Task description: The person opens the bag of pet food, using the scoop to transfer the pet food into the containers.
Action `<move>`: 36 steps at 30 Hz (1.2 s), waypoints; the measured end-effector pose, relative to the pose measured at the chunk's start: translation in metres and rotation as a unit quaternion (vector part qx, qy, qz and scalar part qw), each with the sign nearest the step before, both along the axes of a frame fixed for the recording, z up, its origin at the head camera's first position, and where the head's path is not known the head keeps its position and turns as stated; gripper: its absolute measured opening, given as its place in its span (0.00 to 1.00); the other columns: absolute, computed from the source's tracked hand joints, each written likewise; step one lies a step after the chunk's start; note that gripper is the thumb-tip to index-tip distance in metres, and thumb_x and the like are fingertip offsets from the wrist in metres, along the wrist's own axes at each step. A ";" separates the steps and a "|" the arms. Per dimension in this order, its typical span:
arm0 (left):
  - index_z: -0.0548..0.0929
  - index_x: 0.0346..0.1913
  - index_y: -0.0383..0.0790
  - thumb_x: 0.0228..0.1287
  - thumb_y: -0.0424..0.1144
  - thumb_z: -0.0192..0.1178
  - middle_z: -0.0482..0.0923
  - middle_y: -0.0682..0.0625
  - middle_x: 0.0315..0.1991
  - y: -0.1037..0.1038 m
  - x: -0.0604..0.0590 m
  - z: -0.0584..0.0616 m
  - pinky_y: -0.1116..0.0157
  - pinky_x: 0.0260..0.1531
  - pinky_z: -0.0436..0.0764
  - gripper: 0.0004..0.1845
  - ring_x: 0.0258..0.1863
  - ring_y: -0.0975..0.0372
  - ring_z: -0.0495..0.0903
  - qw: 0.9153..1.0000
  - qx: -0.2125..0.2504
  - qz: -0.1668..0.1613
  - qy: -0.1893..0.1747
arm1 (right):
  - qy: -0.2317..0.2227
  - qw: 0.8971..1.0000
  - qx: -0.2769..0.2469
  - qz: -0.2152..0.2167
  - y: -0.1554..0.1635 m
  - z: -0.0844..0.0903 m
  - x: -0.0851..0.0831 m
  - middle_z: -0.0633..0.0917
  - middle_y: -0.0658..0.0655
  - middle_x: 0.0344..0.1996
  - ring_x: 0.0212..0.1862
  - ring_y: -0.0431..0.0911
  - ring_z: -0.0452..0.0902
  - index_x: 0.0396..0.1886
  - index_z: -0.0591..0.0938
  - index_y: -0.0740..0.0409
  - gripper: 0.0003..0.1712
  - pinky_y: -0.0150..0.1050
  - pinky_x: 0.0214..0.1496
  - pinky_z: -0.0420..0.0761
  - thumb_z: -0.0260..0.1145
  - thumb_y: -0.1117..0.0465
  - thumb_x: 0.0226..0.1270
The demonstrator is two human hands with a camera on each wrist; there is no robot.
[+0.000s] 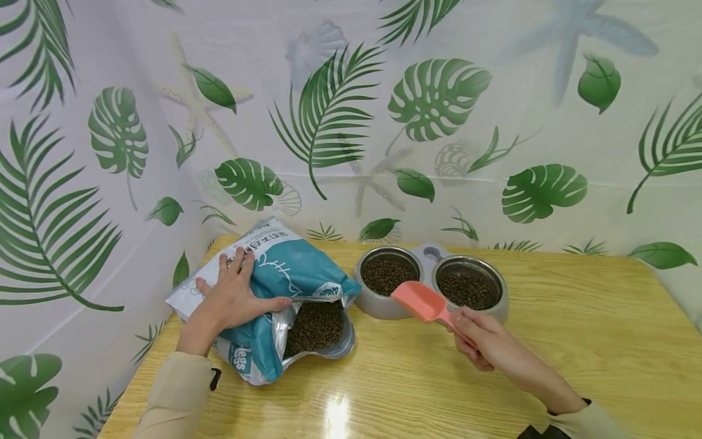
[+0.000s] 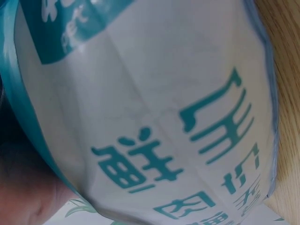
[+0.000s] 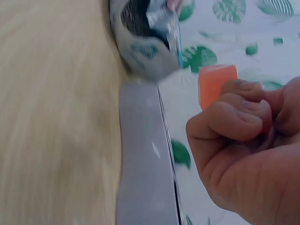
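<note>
At the left of the wooden surface (image 1: 576,341), the left hand (image 1: 233,292) is lying flat with straight fingers on the teal and white pet food bag (image 1: 274,286), pressing it down so that its torn mouth is gaping toward the middle and showing the brown kibble (image 1: 315,326) inside. Just to the right of the bag, the double feeder (image 1: 430,253) is sitting with both steel bowls already holding kibble: the left bowl (image 1: 387,275) and the right bowl (image 1: 468,289) are looking roughly equally filled. Above and between them the pink scoop (image 1: 419,300) is hanging in the air, and the right hand (image 1: 485,341) is gripping its handle with curled fingers. Judging from this, the filling is looking mostly done; what is seeming left is perhaps a top-up, putting the scoop aside and closing the bag. Whether the scoop is carrying kibble cannot be told.
</note>
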State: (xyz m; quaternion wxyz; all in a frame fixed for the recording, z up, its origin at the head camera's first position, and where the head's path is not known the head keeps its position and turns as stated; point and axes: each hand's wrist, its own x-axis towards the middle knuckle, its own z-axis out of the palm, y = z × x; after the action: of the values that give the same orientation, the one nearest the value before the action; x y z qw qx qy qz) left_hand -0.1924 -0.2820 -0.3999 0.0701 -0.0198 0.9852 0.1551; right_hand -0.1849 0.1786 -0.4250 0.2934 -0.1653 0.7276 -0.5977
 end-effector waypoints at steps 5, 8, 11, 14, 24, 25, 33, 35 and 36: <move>0.40 0.83 0.35 0.52 0.81 0.59 0.34 0.35 0.84 -0.001 0.000 -0.001 0.16 0.62 0.35 0.72 0.81 0.33 0.29 1.000 0.001 0.002 0.000 | -0.012 0.998 0.009 0.061 -0.037 -0.005 0.014 0.66 0.47 0.17 0.15 0.37 0.52 0.43 0.70 0.70 0.27 0.32 0.16 0.54 0.45 0.46 0.86; 0.40 0.83 0.35 0.52 0.82 0.59 0.33 0.35 0.84 -0.001 0.000 -0.001 0.16 0.62 0.35 0.72 0.81 0.33 0.29 1.000 0.001 0.002 -0.001 | 0.000 0.997 0.030 0.070 -0.057 -0.009 0.019 0.66 0.48 0.17 0.15 0.38 0.52 0.43 0.71 0.73 0.29 0.32 0.17 0.56 0.46 0.47 0.86; 0.40 0.83 0.34 0.52 0.82 0.58 0.34 0.34 0.84 0.000 0.000 -0.001 0.16 0.61 0.35 0.72 0.81 0.33 0.30 1.000 -0.001 0.002 -0.001 | 0.015 0.997 0.043 0.070 -0.075 -0.014 0.021 0.66 0.48 0.17 0.16 0.38 0.53 0.42 0.74 0.73 0.28 0.32 0.18 0.57 0.48 0.48 0.85; 0.40 0.83 0.34 0.52 0.82 0.58 0.34 0.34 0.84 0.000 0.000 -0.001 0.16 0.61 0.36 0.72 0.81 0.32 0.30 1.000 -0.004 0.002 0.000 | 0.035 0.996 0.059 0.062 -0.091 -0.020 0.022 0.66 0.48 0.16 0.17 0.39 0.54 0.41 0.77 0.70 0.25 0.32 0.20 0.58 0.50 0.51 0.85; 0.40 0.83 0.34 0.52 0.81 0.58 0.35 0.34 0.84 0.000 0.000 0.001 0.16 0.61 0.36 0.72 0.81 0.32 0.31 1.000 -0.006 0.002 -0.002 | 0.177 0.968 0.178 0.000 -0.131 -0.018 0.023 0.65 0.46 0.13 0.17 0.39 0.55 0.30 0.82 0.58 0.18 0.31 0.22 0.57 0.56 0.54 0.80; 0.40 0.83 0.34 0.52 0.82 0.58 0.35 0.34 0.84 0.000 0.000 0.001 0.16 0.61 0.37 0.72 0.81 0.32 0.30 1.000 -0.007 0.002 -0.001 | 0.184 0.965 0.185 -0.006 -0.134 -0.017 0.023 0.64 0.45 0.12 0.17 0.39 0.54 0.29 0.81 0.57 0.18 0.31 0.22 0.57 0.56 0.55 0.79; 0.40 0.83 0.34 0.51 0.83 0.57 0.34 0.34 0.84 0.001 -0.001 0.000 0.16 0.61 0.36 0.73 0.81 0.32 0.30 1.000 -0.009 0.001 -0.006 | 0.190 0.962 0.196 -0.011 -0.146 -0.016 0.018 0.66 0.46 0.13 0.17 0.40 0.58 0.24 0.80 0.58 0.20 0.32 0.22 0.59 0.55 0.58 0.79; 0.40 0.83 0.34 0.52 0.83 0.57 0.34 0.34 0.84 0.001 0.000 0.000 0.16 0.61 0.36 0.72 0.81 0.32 0.30 1.000 -0.011 0.002 -0.006 | 0.176 0.968 0.181 -0.008 -0.147 -0.018 0.017 0.67 0.47 0.14 0.17 0.40 0.58 0.27 0.81 0.60 0.20 0.32 0.22 0.59 0.54 0.58 0.80; 0.40 0.83 0.34 0.52 0.82 0.57 0.34 0.34 0.84 0.001 0.000 0.000 0.16 0.61 0.36 0.72 0.81 0.32 0.30 1.000 -0.011 0.001 -0.006 | 0.169 0.970 0.172 -0.007 -0.146 -0.020 0.017 0.68 0.47 0.14 0.17 0.40 0.58 0.28 0.81 0.61 0.19 0.32 0.22 0.59 0.54 0.58 0.80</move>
State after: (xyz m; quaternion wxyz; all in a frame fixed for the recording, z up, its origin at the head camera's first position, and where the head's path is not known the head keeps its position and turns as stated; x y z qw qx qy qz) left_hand -0.1925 -0.2814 -0.4001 0.0752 -0.0227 0.9864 0.1441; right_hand -0.1679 0.0322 -0.4452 0.1861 -0.2058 0.8598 -0.4286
